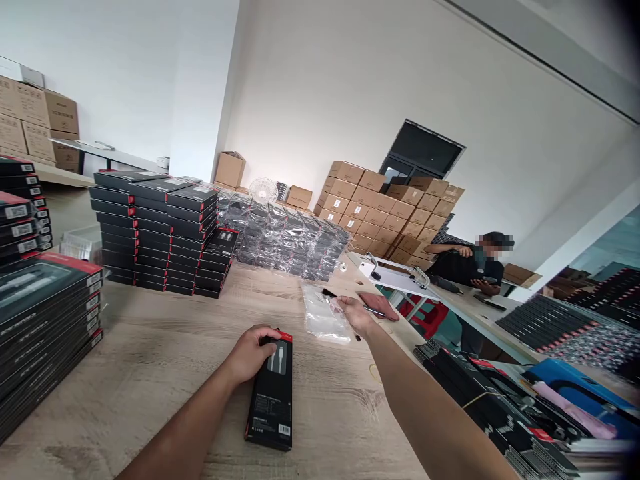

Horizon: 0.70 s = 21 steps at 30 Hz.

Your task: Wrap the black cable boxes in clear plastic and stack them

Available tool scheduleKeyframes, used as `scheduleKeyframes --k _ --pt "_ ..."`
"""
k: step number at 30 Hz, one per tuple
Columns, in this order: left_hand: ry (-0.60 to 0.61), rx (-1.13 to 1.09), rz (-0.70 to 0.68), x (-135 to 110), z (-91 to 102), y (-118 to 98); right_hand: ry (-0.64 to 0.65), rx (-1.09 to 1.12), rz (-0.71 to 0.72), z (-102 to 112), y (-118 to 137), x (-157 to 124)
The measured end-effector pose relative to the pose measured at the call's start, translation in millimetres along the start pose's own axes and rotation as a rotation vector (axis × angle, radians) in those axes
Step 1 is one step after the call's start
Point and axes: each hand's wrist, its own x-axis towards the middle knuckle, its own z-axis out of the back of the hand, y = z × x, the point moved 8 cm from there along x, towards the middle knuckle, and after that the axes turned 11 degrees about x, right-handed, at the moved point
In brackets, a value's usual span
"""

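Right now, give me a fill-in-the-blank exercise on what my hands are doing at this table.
The left hand holds a black box with a ____ top edge.
The picture on that box shows a white ____.
The right hand touches a plastic bag lying on the ____ table.

Missing words: red; cable; wooden.

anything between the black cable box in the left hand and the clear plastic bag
Nothing visible: only the wood-grain tabletop lies between the black cable box and the clear plastic bag.
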Motion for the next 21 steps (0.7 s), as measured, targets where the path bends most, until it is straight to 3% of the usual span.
scheduleKeyframes --k 5,10,15,21 --pt "-0.009 -0.019 0.004 0 0.1 1 0.160 -0.060 -0.061 -18 -3 -7" --pt "-0.010 0.008 -0.010 1 0.6 3 0.233 -0.153 -0.086 -35 -25 -13" --pt "0.006 0.009 -0.026 1 -0.5 3 0.184 -0.184 -0.081 -29 -25 -12" --pt "-0.003 0.007 -0.034 0 0.4 -2 0.019 -0.092 0.056 -7 11 -8"
